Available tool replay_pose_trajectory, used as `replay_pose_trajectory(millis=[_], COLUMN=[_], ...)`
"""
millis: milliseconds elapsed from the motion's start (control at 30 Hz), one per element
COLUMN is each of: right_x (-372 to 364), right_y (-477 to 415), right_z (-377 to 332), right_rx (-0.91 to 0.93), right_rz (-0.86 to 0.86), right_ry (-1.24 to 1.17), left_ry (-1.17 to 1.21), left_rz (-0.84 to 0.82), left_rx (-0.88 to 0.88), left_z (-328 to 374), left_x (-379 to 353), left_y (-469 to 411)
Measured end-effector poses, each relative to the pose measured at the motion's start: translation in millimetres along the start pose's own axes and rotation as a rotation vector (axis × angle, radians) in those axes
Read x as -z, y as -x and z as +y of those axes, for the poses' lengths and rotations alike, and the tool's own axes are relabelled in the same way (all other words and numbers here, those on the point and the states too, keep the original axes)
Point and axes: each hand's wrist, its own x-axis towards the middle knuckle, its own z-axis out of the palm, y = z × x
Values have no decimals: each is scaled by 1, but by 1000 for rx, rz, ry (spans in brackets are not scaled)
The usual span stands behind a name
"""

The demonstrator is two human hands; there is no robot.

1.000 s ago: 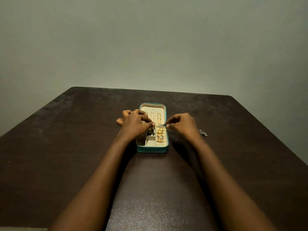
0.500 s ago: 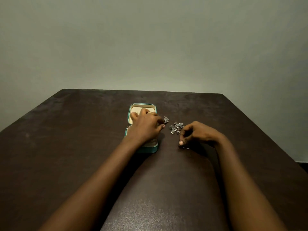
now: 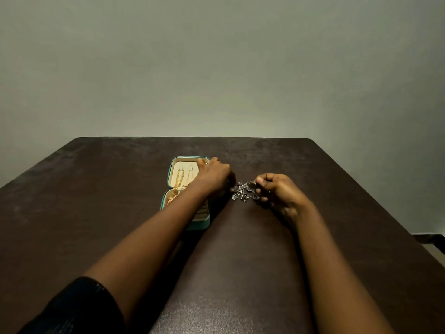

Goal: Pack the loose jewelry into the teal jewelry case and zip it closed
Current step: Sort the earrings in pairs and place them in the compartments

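The teal jewelry case (image 3: 171, 173) lies open on the dark table, its cream lid holding gold chains (image 3: 179, 180). My left forearm crosses over its lower tray. A silver beaded jewelry piece (image 3: 244, 191) stretches between my two hands just right of the case. My left hand (image 3: 214, 178) pinches its left end. My right hand (image 3: 277, 189) pinches its right end with curled fingers. Most of the tray's compartments are hidden under my left arm.
The dark brown table (image 3: 337, 201) runs to a far edge against a plain grey-green wall. Its right edge drops off near a dark object (image 3: 431, 238) on the floor.
My right hand has risen and closed on the silver piece. My left hand has slid right, off the case, to grip its other end. The camera view has shifted left.
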Motion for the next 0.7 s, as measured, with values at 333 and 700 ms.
replay_pose_trajectory(millis=[333,700], right_x=[4,4], right_y=[-13,-13], right_z=[2,1], right_rx=[-103,-133], right_rz=[65,74], right_ry=[-383,-423], left_ry=[653,414], left_rz=[54,-49], left_rx=[-34,55], left_z=[-21,-11], left_x=[11,11], left_y=[3,4])
